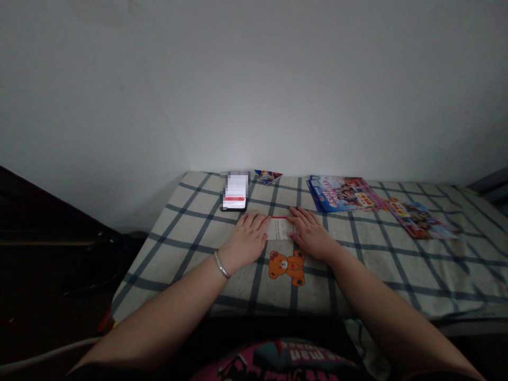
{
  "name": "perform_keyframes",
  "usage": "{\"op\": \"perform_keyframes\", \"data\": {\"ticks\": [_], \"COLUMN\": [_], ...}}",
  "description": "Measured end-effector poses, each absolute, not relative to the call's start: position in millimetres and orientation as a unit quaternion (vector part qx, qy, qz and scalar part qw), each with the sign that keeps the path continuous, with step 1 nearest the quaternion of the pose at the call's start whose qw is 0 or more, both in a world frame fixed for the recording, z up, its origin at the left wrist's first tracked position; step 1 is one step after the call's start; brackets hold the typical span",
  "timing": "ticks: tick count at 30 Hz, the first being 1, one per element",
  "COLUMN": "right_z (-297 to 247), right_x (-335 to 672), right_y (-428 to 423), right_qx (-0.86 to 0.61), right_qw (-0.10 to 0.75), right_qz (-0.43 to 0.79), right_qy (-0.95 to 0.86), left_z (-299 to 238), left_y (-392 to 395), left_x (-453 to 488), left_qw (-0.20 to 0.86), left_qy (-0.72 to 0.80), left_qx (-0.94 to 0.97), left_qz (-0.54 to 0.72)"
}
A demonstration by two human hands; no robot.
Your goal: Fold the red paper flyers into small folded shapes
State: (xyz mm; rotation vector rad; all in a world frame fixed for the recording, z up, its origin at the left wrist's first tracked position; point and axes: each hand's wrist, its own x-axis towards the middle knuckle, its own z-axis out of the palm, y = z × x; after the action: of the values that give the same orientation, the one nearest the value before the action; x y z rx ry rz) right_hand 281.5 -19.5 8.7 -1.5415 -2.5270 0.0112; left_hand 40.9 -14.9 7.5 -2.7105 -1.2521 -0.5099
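Observation:
A small white sheet of paper (278, 229) with printed text and a red strip along its far edge lies flat on the checked tablecloth (190, 243). My left hand (249, 235) rests on its left side, palm down, with the fingers stretched forward. On the right side of the sheet lies my right hand (309, 230), also palm down, its fingers spread and pointing inward. Both hands cover parts of the paper, so its full outline is hidden. Just nearer to me, an orange teddy bear picture (286, 268) shows on the cloth.
A lit phone (235, 191) lies beyond my left hand, beside a small folded paper triangle (269, 176). To the right are a stack of colourful flyers (341, 193) and another flyer (423, 218). A pale wall (254, 95) rises behind the table.

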Motion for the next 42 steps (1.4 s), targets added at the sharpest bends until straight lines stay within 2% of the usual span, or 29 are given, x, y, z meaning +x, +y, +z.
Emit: {"op": "perform_keyframes", "data": {"ticks": [12,21,29,33,37,42], "right_z": [6.4,3.5,13.8,20.7,24.2,29.2], "right_x": [298.5,308.0,300.8,289.6,278.2,270.6], "right_y": [-12.2,-7.4,-13.2,-17.6,-20.3,-22.4], "right_qx": [-0.481,-0.456,-0.457,-0.399,-0.354,-0.408], "right_qw": [0.115,0.189,0.219,0.222,0.198,0.154], "right_qz": [0.082,0.121,0.048,0.03,0.035,-0.03], "right_qy": [-0.865,-0.861,-0.861,-0.889,-0.913,-0.9], "left_z": [16.4,9.1,17.6,18.8,19.8,20.0], "left_y": [-15.8,-11.3,-11.6,-7.8,-6.2,-5.2], "left_x": [44.9,33.7,29.3,31.3,37.1,44.0], "left_qw": [0.043,0.034,0.005,-0.02,-0.027,0.013], "left_qy": [-0.426,-0.382,-0.355,-0.303,-0.287,-0.29], "left_qx": [-0.887,-0.907,-0.915,-0.935,-0.942,-0.941], "left_qz": [-0.174,-0.173,-0.192,-0.183,-0.172,-0.173]}}
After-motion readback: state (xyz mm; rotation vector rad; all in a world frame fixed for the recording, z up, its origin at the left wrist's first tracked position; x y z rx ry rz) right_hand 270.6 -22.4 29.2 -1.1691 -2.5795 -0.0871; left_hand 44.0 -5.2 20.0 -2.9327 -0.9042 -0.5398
